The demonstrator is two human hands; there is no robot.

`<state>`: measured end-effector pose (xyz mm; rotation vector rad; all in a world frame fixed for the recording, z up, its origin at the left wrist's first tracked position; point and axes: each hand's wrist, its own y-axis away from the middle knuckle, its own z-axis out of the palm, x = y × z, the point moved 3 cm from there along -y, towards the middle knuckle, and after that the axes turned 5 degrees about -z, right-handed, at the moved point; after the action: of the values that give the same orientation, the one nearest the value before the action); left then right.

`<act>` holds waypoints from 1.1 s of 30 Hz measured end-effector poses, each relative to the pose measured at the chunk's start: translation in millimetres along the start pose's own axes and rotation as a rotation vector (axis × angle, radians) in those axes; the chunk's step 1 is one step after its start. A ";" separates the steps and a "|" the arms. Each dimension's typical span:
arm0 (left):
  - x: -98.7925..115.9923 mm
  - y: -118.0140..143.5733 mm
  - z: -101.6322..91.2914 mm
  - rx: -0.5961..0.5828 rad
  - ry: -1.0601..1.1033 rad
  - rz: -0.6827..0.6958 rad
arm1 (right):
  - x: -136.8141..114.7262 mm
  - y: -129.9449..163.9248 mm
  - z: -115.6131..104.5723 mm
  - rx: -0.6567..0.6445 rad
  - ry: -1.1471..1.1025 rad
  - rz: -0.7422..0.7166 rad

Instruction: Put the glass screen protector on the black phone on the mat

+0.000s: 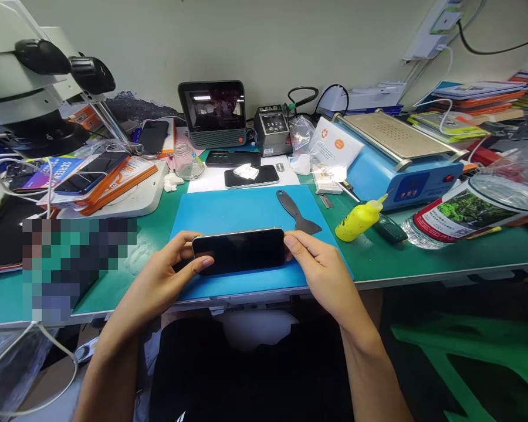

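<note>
A smartphone (246, 252) with a dark screen is held sideways above a blue mat (229, 208), its screen tilted toward me. My left hand (171, 266) grips its left end, thumb on the front and fingers behind. Closed on its right end is my right hand (319, 261), with thumb and fingers at the edge. Just beyond the phone lies a dark grey scraper (297, 214) on the mat. Behind the mat, a second phone (264, 177) rests on white paper with a crumpled tissue (246, 171) on top.
On the right stand a yellow squeeze bottle (359, 221), a blue machine with a metal plate (391, 164) and a big clear bottle (470, 211) lying over. A microscope (30, 88) and phone boxes (110, 181) occupy the left. A smart display (212, 114) stands at the back.
</note>
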<state>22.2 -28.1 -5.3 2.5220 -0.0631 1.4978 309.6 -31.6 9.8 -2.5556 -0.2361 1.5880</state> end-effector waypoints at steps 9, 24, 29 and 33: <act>2.2 0.8 0.5 0.008 -0.002 -0.010 | -2.2 1.4 -2.8 -0.045 0.005 -0.014; -3.4 -0.7 -1.7 0.032 0.041 -0.045 | -7.4 -1.2 7.6 0.093 0.008 0.055; -1.3 0.2 -0.9 0.032 0.038 -0.018 | -6.3 -0.9 8.3 0.133 0.059 0.058; -0.8 -0.5 -0.5 0.041 -0.004 0.011 | -4.6 2.4 4.0 0.073 0.032 0.041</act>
<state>21.5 -27.5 -5.9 2.5601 -0.0478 1.5137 304.1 -34.8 11.6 -2.5441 -0.1213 1.5387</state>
